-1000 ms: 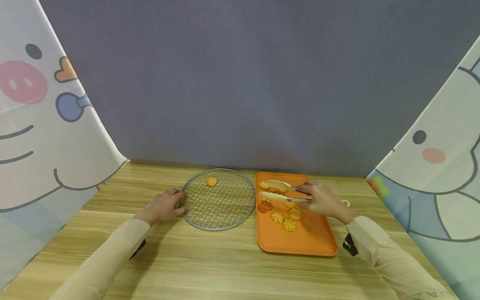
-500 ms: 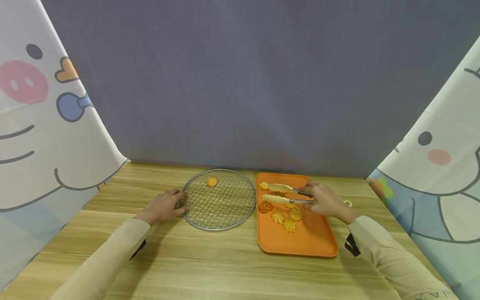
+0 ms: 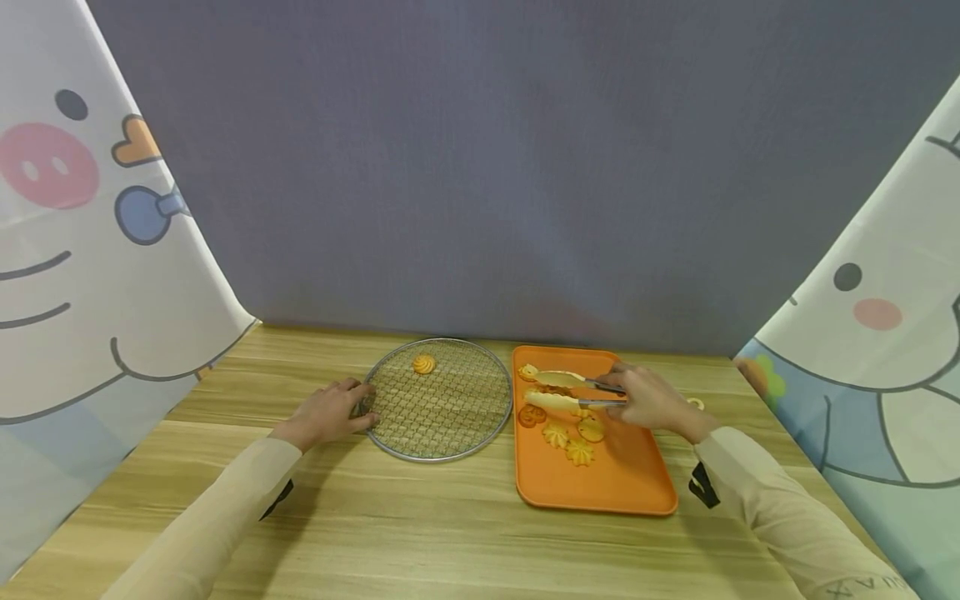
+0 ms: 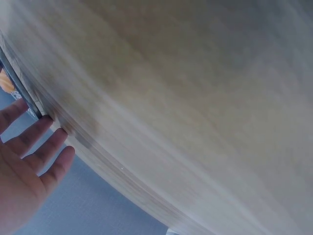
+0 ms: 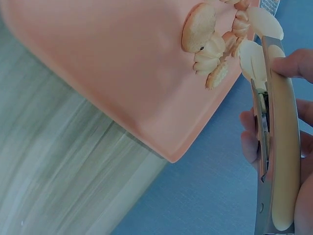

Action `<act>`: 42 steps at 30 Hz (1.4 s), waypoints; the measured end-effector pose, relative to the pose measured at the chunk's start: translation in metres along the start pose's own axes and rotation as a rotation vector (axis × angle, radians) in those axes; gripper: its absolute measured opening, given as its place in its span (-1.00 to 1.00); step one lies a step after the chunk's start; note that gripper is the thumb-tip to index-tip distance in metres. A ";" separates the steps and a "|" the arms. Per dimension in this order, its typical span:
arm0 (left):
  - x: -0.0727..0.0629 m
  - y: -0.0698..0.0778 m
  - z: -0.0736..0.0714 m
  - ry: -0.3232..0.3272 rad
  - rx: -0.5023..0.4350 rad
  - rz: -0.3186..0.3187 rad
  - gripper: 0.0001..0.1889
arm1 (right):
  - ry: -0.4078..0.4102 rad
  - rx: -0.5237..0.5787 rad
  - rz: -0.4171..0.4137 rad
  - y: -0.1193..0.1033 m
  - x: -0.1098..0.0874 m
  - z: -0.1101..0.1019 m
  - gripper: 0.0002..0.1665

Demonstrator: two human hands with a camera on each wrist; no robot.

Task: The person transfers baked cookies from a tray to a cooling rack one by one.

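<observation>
In the head view, my left hand (image 3: 327,412) touches the left rim of a round wire mesh rack (image 3: 442,425). The left wrist view has its fingers (image 4: 46,152) fairly straight, fingertips right at the rim. One swirled cookie (image 3: 423,364) lies on the mesh. My right hand (image 3: 648,400) grips metal tongs (image 3: 551,400) with cream-coloured tips, held low over an orange tray (image 3: 592,492). Between the parted tips shows a brownish cookie (image 3: 557,389). Around them lie a pretzel-shaped cookie (image 3: 532,416), star-shaped cookies (image 3: 580,452) and a round one (image 3: 591,429).
Rack and tray stand side by side on a wood-grain table (image 3: 420,533), a narrow gap between them. A grey cloth wall (image 3: 480,167) rises behind the table, and printed cartoon panels (image 3: 862,350) flank it. The tongs' ring (image 3: 696,404) sticks out behind the right wrist.
The tongs have shifted slightly right and toward me, uncovering more of the piped cookie in the tray's far left corner. Their tips have drawn a little closer together. The left hand stays put.
</observation>
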State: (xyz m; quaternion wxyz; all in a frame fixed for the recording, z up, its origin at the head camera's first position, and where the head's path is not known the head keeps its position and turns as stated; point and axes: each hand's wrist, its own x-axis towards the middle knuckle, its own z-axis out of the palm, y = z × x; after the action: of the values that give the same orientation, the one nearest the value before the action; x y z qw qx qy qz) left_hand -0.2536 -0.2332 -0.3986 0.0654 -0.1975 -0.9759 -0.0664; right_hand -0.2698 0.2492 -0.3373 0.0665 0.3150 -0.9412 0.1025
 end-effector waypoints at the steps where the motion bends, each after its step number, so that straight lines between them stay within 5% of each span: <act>1: 0.000 0.000 0.000 -0.001 0.001 0.000 -0.44 | -0.003 -0.002 -0.001 0.000 0.000 0.000 -0.47; 42: 0.000 -0.001 -0.001 -0.018 -0.005 -0.011 -0.45 | -0.097 0.047 -0.013 0.006 0.015 -0.004 -0.51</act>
State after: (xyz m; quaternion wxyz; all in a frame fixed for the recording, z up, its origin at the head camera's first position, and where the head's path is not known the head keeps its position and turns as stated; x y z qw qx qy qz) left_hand -0.2540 -0.2337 -0.3979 0.0555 -0.1929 -0.9773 -0.0675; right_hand -0.2854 0.2464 -0.3314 0.0139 0.3272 -0.9386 0.1085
